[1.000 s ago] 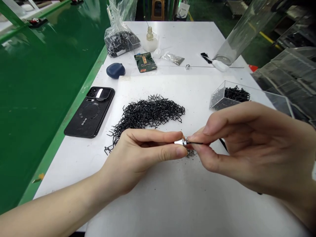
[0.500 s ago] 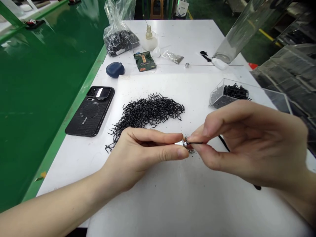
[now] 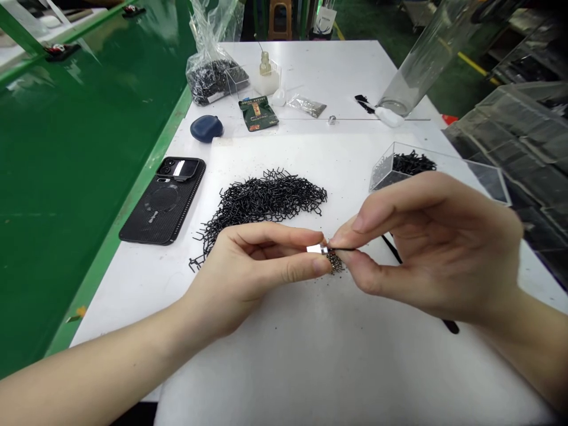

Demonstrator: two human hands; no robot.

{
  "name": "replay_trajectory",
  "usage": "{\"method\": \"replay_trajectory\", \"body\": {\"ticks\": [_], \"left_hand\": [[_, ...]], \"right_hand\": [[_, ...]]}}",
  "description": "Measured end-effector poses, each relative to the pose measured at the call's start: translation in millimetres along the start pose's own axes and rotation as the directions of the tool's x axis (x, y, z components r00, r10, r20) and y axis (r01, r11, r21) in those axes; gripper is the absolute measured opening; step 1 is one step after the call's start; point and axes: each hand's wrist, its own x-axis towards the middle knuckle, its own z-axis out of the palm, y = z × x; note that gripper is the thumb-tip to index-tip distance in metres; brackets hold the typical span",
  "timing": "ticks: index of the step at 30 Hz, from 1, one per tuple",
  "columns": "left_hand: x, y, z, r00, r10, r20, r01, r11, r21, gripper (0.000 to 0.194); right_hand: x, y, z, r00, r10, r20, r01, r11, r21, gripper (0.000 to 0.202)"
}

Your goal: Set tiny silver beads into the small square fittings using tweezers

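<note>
Between thumb and forefinger, my left hand (image 3: 261, 266) pinches a small shiny metal piece (image 3: 316, 249). My right hand (image 3: 426, 254) pinches a thin black piece (image 3: 345, 249) whose left end meets the metal piece. Just below the fingertips lies a small heap of tiny metallic grains (image 3: 336, 263). A large pile of bent black pieces (image 3: 270, 198) spreads behind my left hand. Beneath my right hand, a dark slender tool (image 3: 451, 326) is partly hidden.
A black phone (image 3: 163, 201) and a blue case (image 3: 206, 128) lie on the left. At right stands a clear box (image 3: 386, 171) with black pieces. Farther back are a plastic bag (image 3: 213, 77), green packet (image 3: 258, 113), small bottle (image 3: 265, 64) and tall glass cylinder (image 3: 417, 71).
Both hands have shifted slightly left and up in the view, with the metal and black pieces still pinched. More of the grain heap shows below the fingertips.
</note>
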Motion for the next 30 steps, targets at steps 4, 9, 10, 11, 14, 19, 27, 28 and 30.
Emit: {"method": "replay_trajectory", "body": {"ticks": [4, 9, 10, 11, 14, 19, 27, 28, 30], "left_hand": [[0.2, -0.2, 1.0, 1.000, 0.017, -0.008, -0.016, 1.000, 0.008, 0.033], [1.0, -1.9, 0.0, 0.999, 0.031, -0.011, -0.030, 0.999, 0.038, 0.031], [1.5, -2.5, -0.4, 0.999, 0.036, -0.023, -0.035, 0.998, 0.046, 0.032], [2.0, -3.2, -0.9, 0.998, 0.049, -0.035, -0.047, 0.997, 0.053, 0.034], [2.4, -4.7, -1.5, 0.991, 0.128, -0.027, -0.125, 0.986, 0.108, 0.037], [-4.7, -6.7, 1.3, 0.923, 0.366, 0.118, -0.383, 0.839, 0.386, 0.025], [-12.7, -22.2, -6.0, 0.746, 0.382, 0.546, -0.661, 0.321, 0.678, 0.017], [-12.8, -24.2, -7.8, 0.745, 0.370, 0.555, -0.661, 0.293, 0.691, 0.017], [-12.8, -27.9, -11.1, 0.722, 0.412, 0.556, -0.679, 0.263, 0.686, 0.017]], "right_hand": [[0.9, 2.4, -1.8, 1.000, 0.007, 0.000, -0.007, 1.000, 0.020, 0.043], [4.9, -1.6, -1.2, 0.999, 0.047, -0.020, -0.046, 0.998, 0.037, 0.042], [6.3, -2.4, -1.4, 0.996, 0.076, -0.045, -0.073, 0.996, 0.049, 0.042], [7.8, -2.7, -1.9, 0.990, 0.114, -0.079, -0.109, 0.992, 0.057, 0.043], [12.1, 0.1, -5.9, 0.953, 0.242, -0.180, -0.236, 0.970, 0.054, 0.044], [14.4, 11.8, -12.6, 0.952, 0.249, -0.178, -0.240, 0.968, 0.073, 0.042], [14.7, 10.3, -10.3, 0.967, 0.228, -0.114, -0.224, 0.973, 0.049, 0.043], [15.1, 9.7, -9.9, 0.966, 0.232, -0.110, -0.228, 0.972, 0.049, 0.042], [15.5, 8.7, -9.1, 0.965, 0.236, -0.110, -0.232, 0.971, 0.051, 0.041]]}}
